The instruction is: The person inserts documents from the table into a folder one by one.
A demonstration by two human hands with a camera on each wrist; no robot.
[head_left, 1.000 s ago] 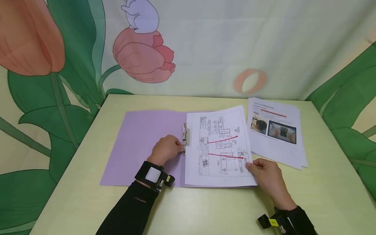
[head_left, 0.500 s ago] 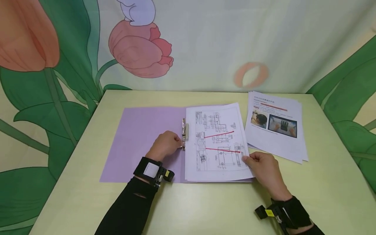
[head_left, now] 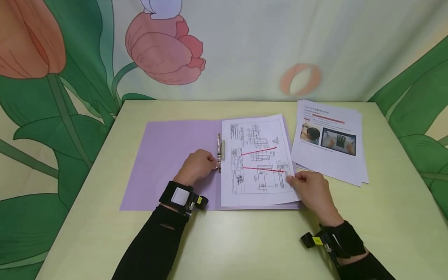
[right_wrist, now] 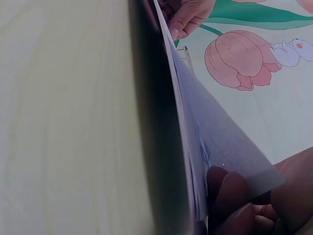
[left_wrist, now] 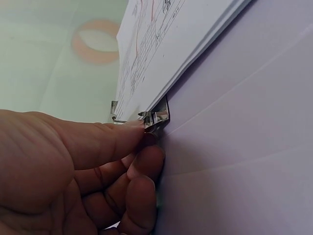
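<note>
A purple folder (head_left: 171, 163) lies spread on the table, with a metal clip (head_left: 219, 149) along its middle. My left hand (head_left: 197, 167) pinches the near end of that clip between thumb and index finger; the left wrist view shows the thumb against its metal lever (left_wrist: 155, 117). On the folder's right half is a stack of white sheets, topped by a technical drawing (head_left: 259, 136) with two red lines. My right hand (head_left: 313, 194) pinches the near right edge of the top sheet. In the right wrist view this sheet's corner (right_wrist: 244, 161) is raised off the sheets below.
Right of the folder, several loose printed sheets (head_left: 327, 163) with two photos lie slightly fanned, close to the drawing's right edge. The pale yellow table (head_left: 245, 249) ends at a flower-patterned curtain (head_left: 245, 50) behind.
The top sheet has shifted and turned a little leftward with my right hand, baring a purple strip of folder at its right. My left hand stays at the clip. The head view has tilted down slightly.
</note>
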